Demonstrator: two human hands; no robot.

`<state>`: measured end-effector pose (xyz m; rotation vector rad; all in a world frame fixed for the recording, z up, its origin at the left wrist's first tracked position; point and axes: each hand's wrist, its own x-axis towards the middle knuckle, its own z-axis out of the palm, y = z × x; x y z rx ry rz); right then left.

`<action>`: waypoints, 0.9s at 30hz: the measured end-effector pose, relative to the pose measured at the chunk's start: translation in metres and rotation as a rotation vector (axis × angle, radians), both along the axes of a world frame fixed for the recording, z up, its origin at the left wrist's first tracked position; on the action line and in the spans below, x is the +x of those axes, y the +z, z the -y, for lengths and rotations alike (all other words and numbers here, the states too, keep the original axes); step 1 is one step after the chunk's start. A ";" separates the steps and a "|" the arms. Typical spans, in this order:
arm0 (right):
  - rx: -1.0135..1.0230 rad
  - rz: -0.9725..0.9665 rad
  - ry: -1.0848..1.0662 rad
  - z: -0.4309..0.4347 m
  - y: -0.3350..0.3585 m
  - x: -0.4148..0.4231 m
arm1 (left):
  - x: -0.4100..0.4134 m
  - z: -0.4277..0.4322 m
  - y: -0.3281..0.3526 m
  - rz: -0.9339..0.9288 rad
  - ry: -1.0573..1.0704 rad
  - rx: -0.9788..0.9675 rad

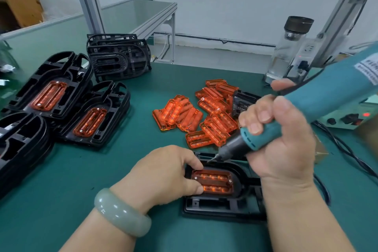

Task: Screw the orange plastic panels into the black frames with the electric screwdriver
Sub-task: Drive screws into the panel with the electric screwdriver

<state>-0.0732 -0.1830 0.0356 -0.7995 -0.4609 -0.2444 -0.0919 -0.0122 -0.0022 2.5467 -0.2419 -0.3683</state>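
Screwdriver gripped by right hand points down just beside orange panel, whose end left hand pinches.

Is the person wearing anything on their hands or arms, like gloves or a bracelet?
No gloves and no sleeves show: both forearms are bare. The left hand has a thick, smooth, pale green bangle round its wrist, shiny like polished stone. The right hand wears nothing, no ring or watch that I can see. The fingernails are short and unpainted.
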 end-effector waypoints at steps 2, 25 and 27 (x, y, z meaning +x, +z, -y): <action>0.030 -0.053 -0.085 0.009 0.000 0.002 | 0.000 0.000 0.000 0.005 0.001 0.000; 0.354 -0.281 -0.316 0.040 -0.018 0.010 | 0.002 0.054 0.005 0.201 -0.333 0.052; 0.358 -0.275 -0.323 0.041 -0.018 0.010 | 0.004 0.054 0.005 0.178 -0.300 0.036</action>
